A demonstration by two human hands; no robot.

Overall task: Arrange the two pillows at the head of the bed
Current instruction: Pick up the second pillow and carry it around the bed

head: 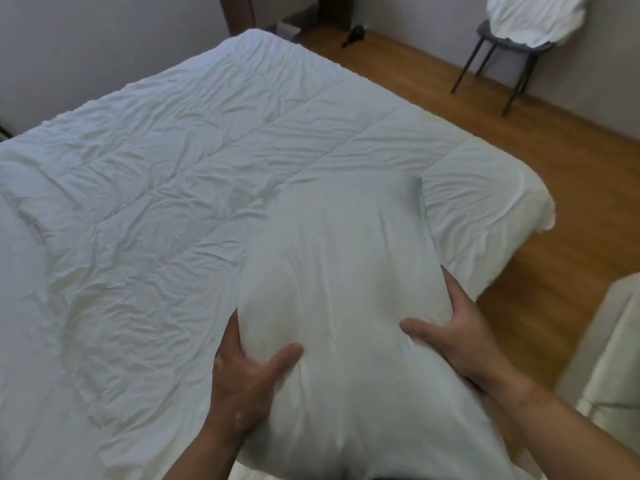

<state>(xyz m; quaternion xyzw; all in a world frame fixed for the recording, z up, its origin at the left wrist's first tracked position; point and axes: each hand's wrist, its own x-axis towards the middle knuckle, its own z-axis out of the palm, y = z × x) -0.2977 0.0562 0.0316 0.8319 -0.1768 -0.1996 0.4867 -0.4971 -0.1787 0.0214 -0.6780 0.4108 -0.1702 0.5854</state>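
A rumpled white fold (pixel 15 237) at the far left is cut off by the frame; what it is cannot be told. The wrinkled white duvet (pixel 166 161) covers the bed. The left hand (pixel 242 379) and right hand (pixel 457 334) clamp the near sides of a white pillow (pixel 339 278), thumbs on top, fingers hidden behind it. Wooden floor (pixel 519 140) lies open right of the bed edge. A second pillow (pixel 533 19), cropped at the top, sits on a dark chair (pixel 491 57). No writing shows.
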